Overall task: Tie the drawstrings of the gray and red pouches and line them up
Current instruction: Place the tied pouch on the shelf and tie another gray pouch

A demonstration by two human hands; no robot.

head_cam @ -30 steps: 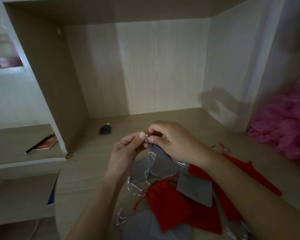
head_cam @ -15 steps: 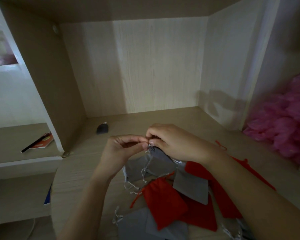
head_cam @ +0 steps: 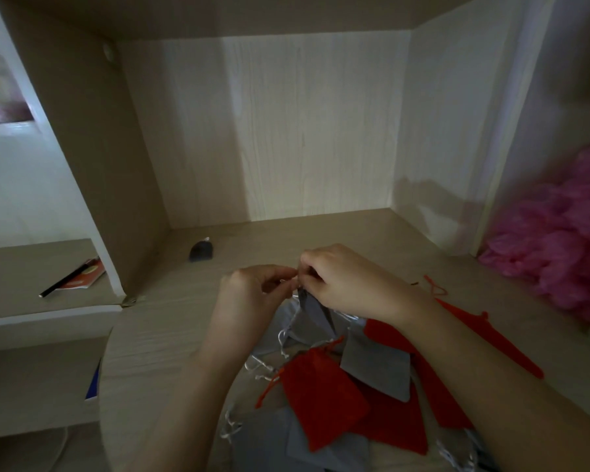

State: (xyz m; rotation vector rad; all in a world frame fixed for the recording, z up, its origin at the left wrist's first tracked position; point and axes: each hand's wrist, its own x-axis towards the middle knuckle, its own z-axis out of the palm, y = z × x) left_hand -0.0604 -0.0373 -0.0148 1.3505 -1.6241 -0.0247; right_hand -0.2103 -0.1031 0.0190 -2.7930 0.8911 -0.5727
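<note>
The left hand (head_cam: 252, 296) and right hand (head_cam: 348, 284) meet fingertip to fingertip above the tabletop (head_cam: 157, 335). The left seems to pinch a pale drawstring (head_cam: 281, 335), while the right's curled fingers pinch the mouth of a gray pouch (head_cam: 312, 316) hanging just below them. Under both wrists lie red pouches (head_cam: 321, 390) among other gray ones.

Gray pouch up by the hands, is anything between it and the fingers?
Nothing visible is in the way. The left hand and the right hand both pinch the top of the gray pouch, held over the pile of pouches on the desk.
</note>
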